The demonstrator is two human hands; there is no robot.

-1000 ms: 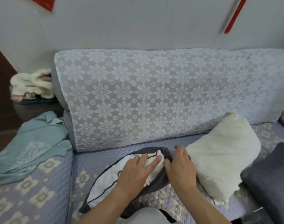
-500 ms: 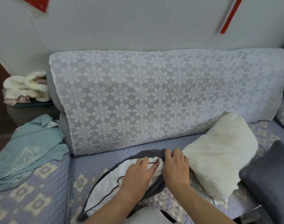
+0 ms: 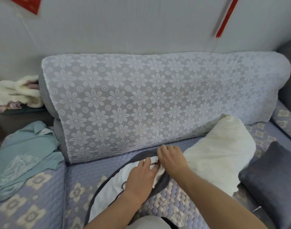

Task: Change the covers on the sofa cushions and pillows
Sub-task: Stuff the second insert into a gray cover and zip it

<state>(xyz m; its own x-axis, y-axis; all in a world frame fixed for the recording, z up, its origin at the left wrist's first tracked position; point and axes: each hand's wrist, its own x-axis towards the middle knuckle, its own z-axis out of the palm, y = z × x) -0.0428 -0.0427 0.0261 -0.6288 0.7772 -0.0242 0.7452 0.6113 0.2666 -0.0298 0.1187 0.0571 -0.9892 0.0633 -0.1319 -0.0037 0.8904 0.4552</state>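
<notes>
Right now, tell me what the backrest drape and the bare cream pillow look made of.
Backrest drape: looks like thin white lace, semi-sheer; the flower pattern lets the grey beneath show through. Cream pillow: seemingly plain matte woven cloth, possibly cotton, over soft filling; it wrinkles and bulges. Neither fibre is certain.

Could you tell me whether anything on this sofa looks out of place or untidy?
A crumpled teal cloth lies bunched on the left seat, and a bare cream pillow, with no cover, leans against the lace-draped backrest.
</notes>
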